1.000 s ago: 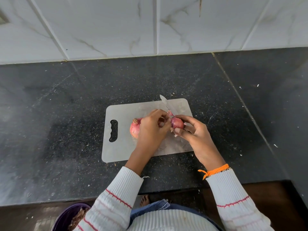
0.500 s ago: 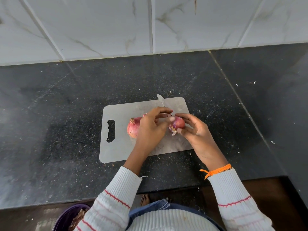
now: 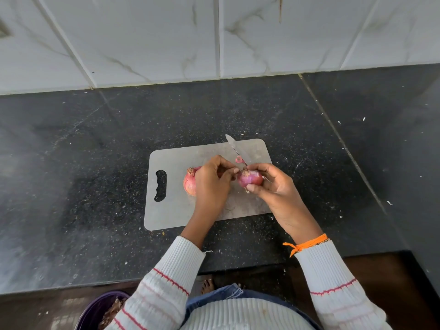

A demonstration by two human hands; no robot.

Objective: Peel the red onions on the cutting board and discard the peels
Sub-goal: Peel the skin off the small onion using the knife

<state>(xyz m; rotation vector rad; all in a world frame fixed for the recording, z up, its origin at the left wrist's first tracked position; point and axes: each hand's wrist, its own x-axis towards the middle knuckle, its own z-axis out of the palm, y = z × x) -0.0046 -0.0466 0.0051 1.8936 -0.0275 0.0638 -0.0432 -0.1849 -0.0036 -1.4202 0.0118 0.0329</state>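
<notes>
Two red onions are in play above the pale grey plastic cutting board, which lies near the front edge of our dark speckled stone worktop, its handle slot pointing toward the worktop's left end. Below that front edge, at the far left, the rim of a purple bucket shows on the floor with dry brown peels inside it.

Moving right across the board, the first red onion with its papery skin on rests on the board just right of the handle slot, its dried tip turned toward the worktop's back edge; our left hand hides its right side. That left hand hovers over the middle of the board, fingers curled, thumb and forefinger pinching at the top of the second onion. We cannot tell whether a strip of skin sits between them.

The partly peeled purple-pink onion is held in our right hand, whose fingers wrap around it from the right and below. The same hand appears to grip the slim steel-bladed knife; its handle is hidden, and its blade slants up toward the board's back right corner, the tip passing beyond the board's far edge. A small pink curl of onion skin clings to the blade.
</notes>
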